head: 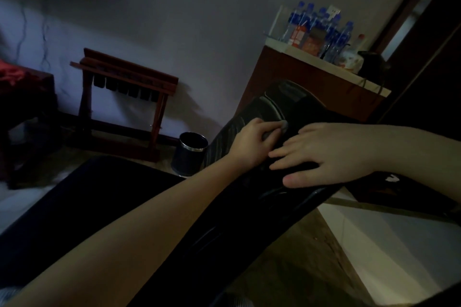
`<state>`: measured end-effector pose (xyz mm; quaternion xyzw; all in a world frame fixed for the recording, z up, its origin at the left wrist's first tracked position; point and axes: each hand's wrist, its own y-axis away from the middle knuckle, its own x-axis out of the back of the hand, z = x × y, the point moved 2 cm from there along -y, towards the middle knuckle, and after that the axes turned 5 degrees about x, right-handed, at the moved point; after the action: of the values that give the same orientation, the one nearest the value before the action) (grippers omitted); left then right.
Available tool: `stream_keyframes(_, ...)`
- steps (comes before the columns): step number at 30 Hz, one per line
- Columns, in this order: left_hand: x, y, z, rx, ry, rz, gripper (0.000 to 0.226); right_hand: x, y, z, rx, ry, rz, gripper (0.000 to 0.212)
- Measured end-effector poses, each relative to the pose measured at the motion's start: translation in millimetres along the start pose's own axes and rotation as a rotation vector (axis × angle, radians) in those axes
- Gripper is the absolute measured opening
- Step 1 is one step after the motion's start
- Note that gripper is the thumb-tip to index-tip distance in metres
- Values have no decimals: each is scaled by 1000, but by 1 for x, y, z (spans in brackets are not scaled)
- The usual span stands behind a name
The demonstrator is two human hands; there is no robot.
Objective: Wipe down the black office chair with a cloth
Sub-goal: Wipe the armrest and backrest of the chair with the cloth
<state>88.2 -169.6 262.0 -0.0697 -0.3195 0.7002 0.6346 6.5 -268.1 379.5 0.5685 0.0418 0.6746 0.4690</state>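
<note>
The black office chair (pixel 294 104) runs tilted from the lower middle up to the right, dim in low light. My left hand (pixel 252 141) grips a small grey cloth (pixel 280 127) and presses it against the chair's back, fingers curled over it. Just to the right, my right hand (pixel 331 152) lies flat on the chair's frame with its fingers spread and straight. Most of the cloth is hidden under my left hand.
A dark waste bin (pixel 190 152) stands on the floor left of the chair. A red-brown wooden rack (pixel 124 97) leans by the wall. A cabinet (pixel 311 85) behind the chair carries several water bottles (pixel 321 27). A dark mat (pixel 87 207) covers the floor at lower left.
</note>
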Motion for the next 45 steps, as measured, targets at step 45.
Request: stream_keyframes(45,-16,-63,-21,188,-55,-9,33,-3,-12,10,-8,-24,104,45)
